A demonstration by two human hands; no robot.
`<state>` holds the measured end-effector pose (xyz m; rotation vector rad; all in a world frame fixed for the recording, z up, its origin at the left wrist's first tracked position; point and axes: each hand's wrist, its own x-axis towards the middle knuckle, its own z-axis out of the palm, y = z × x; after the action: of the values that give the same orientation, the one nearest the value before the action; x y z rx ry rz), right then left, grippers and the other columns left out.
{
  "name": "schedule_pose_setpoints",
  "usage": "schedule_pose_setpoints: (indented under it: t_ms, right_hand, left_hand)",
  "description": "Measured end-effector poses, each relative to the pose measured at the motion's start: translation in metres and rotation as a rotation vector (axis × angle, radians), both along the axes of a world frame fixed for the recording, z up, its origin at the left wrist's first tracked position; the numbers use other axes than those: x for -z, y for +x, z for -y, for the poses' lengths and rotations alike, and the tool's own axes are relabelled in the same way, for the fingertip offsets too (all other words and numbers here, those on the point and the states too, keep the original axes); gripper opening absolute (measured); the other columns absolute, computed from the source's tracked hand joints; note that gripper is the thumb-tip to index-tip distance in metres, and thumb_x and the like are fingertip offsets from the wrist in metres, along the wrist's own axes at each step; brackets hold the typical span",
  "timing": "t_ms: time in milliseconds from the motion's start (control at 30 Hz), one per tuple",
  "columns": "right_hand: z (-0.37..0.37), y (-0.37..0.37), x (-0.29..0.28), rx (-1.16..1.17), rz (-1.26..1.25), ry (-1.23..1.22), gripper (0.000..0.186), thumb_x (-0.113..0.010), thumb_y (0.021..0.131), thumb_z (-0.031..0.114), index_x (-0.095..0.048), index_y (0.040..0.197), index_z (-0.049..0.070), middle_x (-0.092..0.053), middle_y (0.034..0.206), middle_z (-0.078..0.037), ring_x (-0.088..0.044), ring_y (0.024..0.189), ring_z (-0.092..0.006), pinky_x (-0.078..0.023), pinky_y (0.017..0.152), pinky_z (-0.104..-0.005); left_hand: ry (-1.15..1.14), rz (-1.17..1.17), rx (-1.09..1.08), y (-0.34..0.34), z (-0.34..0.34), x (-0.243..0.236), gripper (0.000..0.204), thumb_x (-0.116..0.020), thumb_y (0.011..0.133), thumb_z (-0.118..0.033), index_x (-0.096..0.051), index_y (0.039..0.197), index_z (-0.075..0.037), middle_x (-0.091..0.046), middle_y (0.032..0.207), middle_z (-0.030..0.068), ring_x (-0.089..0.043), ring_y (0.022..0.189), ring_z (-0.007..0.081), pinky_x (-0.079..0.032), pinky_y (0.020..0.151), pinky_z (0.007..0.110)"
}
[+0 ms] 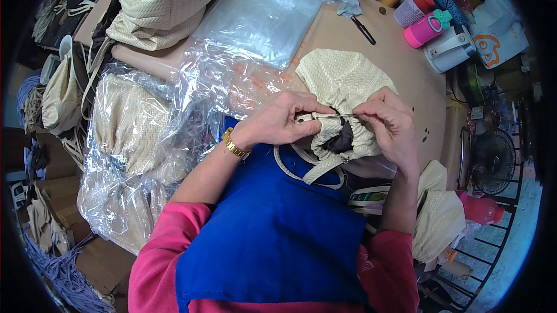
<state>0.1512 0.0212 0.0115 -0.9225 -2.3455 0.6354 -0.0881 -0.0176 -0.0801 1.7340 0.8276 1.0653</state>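
A cream drawstring bag point(347, 78) with a woven pattern lies in front of me, its gathered mouth toward me and its dark lining showing. My left hand point(281, 118) pinches the left side of the bag's rim between thumb and fingers. At the right of the mouth, my right hand point(391, 127) is closed in a pinch on the end of a thin, straight strip or tool that runs along the rim; its kind is too small to tell. A cream strap point(322, 168) loops down from the bag over my blue apron point(272, 231).
Plastic-wrapped cream bags point(130, 121) lie at left, with another cream bag point(165, 8) behind. Clear plastic sleeves point(264, 20) cover the far table. A black pen point(364, 29), a pink bottle point(426, 29) and a white jug point(449, 50) stand or lie far right, a fan point(493, 161) nearer.
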Motion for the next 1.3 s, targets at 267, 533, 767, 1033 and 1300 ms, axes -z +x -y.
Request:
schedule_pose_setpoints:
  t_ms: [267, 533, 767, 1033, 1300]
  right_hand:
    - [0.016, -0.01, -0.015, 0.009, 0.18, 0.291, 0.021, -0.069, 0.073, -0.005, -0.072, 0.09, 0.007, -0.057, 0.081, -0.008, -0.058, 0.076, -0.0267, -0.045, 0.069, -0.0383]
    - [0.015, -0.004, -0.006, -0.033, 0.234, 0.266, 0.031, -0.064, 0.069, -0.005, -0.072, 0.095, 0.01, -0.053, 0.078, -0.008, -0.059, 0.071, -0.0283, -0.047, 0.068, -0.0383]
    - [0.044, -0.019, -0.014, 0.034, 0.351, 0.518, 0.029, -0.061, 0.077, 0.003, -0.07, 0.104, 0.008, -0.054, 0.09, -0.009, -0.06, 0.079, -0.0256, -0.046, 0.064, -0.0371]
    - [0.068, -0.03, -0.026, 0.125, 0.52, 0.364, 0.025, -0.059, 0.085, 0.008, -0.068, 0.108, 0.005, -0.053, 0.089, -0.011, -0.059, 0.077, -0.0285, -0.047, 0.065, -0.0419]
    - [-0.011, -0.011, -0.012, -0.107, 0.205, -0.102, 0.03, -0.057, 0.078, -0.012, -0.073, 0.1, 0.001, -0.06, 0.08, -0.012, -0.061, 0.072, -0.0234, -0.049, 0.07, -0.0332]
  left_hand:
    - [0.02, -0.019, -0.012, 0.0, 0.0, -0.001, 0.033, -0.067, 0.085, -0.013, -0.07, 0.117, -0.002, -0.07, 0.096, 0.013, -0.064, 0.083, 0.0181, -0.051, 0.076, 0.031]
    - [-0.014, 0.019, 0.003, 0.002, 0.0, 0.002, 0.032, -0.067, 0.086, -0.012, -0.07, 0.116, -0.001, -0.071, 0.097, 0.0116, -0.064, 0.084, 0.0145, -0.051, 0.076, 0.03]
    - [-0.058, -0.061, -0.045, 0.003, 0.003, -0.01, 0.032, -0.066, 0.086, -0.014, -0.07, 0.115, -0.001, -0.069, 0.094, 0.015, -0.064, 0.081, 0.022, -0.051, 0.076, 0.033]
    - [0.136, -0.11, -0.143, 0.008, 0.004, -0.012, 0.036, -0.065, 0.087, -0.015, -0.069, 0.121, -0.003, -0.06, 0.078, 0.0126, -0.055, 0.069, 0.0198, -0.045, 0.064, 0.033]
    - [0.063, -0.001, -0.06, 0.004, 0.001, -0.003, 0.035, -0.067, 0.092, -0.017, -0.068, 0.123, -0.002, -0.056, 0.077, 0.0071, -0.049, 0.071, 0.0152, -0.04, 0.064, 0.031]
